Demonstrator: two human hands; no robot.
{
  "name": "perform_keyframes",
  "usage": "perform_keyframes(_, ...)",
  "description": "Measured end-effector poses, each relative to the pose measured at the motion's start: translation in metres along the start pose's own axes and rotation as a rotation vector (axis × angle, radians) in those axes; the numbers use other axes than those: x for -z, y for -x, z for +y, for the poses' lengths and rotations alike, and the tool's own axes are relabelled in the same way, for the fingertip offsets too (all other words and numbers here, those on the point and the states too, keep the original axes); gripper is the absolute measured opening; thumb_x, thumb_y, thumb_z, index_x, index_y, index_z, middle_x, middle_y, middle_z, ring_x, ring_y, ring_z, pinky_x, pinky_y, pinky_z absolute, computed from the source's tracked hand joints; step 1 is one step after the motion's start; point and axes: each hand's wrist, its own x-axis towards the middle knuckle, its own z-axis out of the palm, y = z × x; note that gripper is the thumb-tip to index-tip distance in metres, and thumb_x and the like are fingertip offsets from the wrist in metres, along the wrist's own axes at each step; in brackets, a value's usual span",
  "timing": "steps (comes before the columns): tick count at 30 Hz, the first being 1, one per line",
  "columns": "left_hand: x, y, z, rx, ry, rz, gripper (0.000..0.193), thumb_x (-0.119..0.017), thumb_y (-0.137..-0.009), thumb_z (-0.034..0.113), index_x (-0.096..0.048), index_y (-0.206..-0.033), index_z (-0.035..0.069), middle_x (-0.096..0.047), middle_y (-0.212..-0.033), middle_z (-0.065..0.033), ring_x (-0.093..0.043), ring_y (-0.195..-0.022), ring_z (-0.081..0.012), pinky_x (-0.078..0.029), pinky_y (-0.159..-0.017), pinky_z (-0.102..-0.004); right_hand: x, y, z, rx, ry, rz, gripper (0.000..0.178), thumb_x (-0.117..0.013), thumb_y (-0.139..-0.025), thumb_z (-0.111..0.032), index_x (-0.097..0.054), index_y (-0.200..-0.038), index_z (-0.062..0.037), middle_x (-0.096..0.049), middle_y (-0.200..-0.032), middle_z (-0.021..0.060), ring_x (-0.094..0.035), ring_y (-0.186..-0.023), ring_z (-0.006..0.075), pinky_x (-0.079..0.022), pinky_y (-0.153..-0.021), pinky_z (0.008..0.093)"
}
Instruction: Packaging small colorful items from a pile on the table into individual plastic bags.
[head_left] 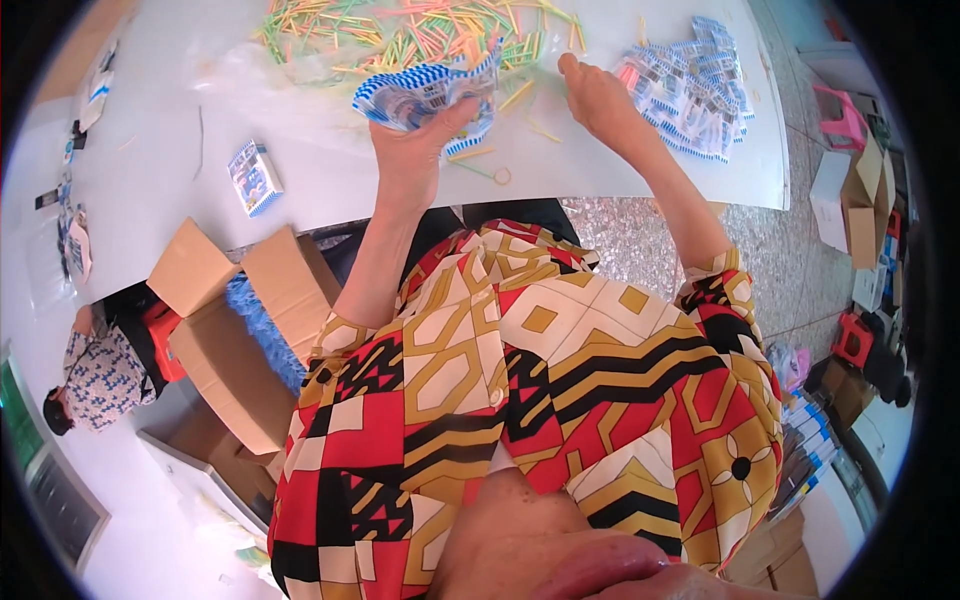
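Left hand (415,150) holds a bag (408,100), long axis roughly sideways.

Blue-and-white checks edge a clear packet (405,95) at centre; blue and white repeat across heaped packs (695,95) | Thin sticks (430,32) show yellow, green, orange, pink against a white table (325,165) | Red, black, mustard, cream geometrics cover the shirt (625,345) | Brown carton (230,370) frames shaggy blue material (258,318)

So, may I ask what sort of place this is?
Probably a small packing workshop: loose coloured sticks heaped on a white table, blue-and-white packets piled at the right, and an open cardboard box nearby.
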Motion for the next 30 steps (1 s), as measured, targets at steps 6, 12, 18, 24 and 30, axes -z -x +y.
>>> perform_keyframes(6,0.002,0.000,0.002,0.003,-0.004,0.001,0.034,-0.071,-0.071,-0.004,-0.059,-0.101,0.004,-0.064,-0.094,-0.0038,-0.061,-0.084,-0.0123,-0.050,-0.077,-0.0274,0.004,0.002,0.020,0.130,-0.210,0.199,0.016,-0.052,-0.077,-0.002,-0.055,-0.094,-0.0011,-0.061,-0.077,0.0187,-0.058,-0.063,0.0315,-0.048,-0.057,0.0354)
perform_keyframes(12,0.003,0.000,-0.005,0.033,-0.030,-0.013,0.034,-0.072,-0.070,-0.004,-0.059,-0.101,0.003,-0.064,-0.093,-0.0040,-0.062,-0.081,-0.0115,-0.050,-0.074,-0.0259,0.083,0.002,-0.002,-0.038,-1.021,0.129,0.014,-0.059,-0.083,-0.008,-0.063,-0.095,-0.0024,-0.059,-0.076,0.0007,-0.054,-0.068,0.0055,-0.046,-0.062,0.0202)
perform_keyframes(18,-0.003,0.000,-0.007,0.046,-0.122,-0.061,0.029,-0.072,-0.069,-0.003,-0.062,-0.096,0.002,-0.064,-0.089,-0.0032,-0.061,-0.079,-0.0088,-0.049,-0.072,-0.0239,0.162,0.017,-0.054,0.092,-1.472,0.126,0.014,-0.057,-0.086,-0.007,-0.059,-0.096,0.0021,-0.061,-0.078,0.0030,-0.058,-0.068,0.0078,-0.048,-0.062,0.0201)
perform_keyframes(24,-0.001,0.004,-0.005,-0.025,-0.148,-0.043,0.027,-0.072,-0.069,-0.001,-0.062,-0.095,0.001,-0.064,-0.088,-0.0028,-0.060,-0.079,-0.0083,-0.049,-0.071,-0.0231,0.162,0.008,-0.074,0.116,-1.385,-0.076,0.008,-0.062,-0.080,-0.001,-0.060,-0.087,0.0003,-0.060,-0.070,0.0020,-0.057,-0.060,0.0061,-0.048,-0.056,0.0193)
perform_keyframes(30,0.000,0.004,-0.005,0.020,-0.155,-0.065,0.029,-0.073,-0.069,-0.001,-0.061,-0.096,0.002,-0.064,-0.089,-0.0028,-0.060,-0.079,-0.0089,-0.049,-0.072,-0.0235,0.153,0.007,-0.083,0.152,-1.360,-0.153,0.008,-0.061,-0.080,0.000,-0.060,-0.088,-0.0005,-0.059,-0.072,0.0005,-0.053,-0.061,0.0041,-0.044,-0.056,0.0180)
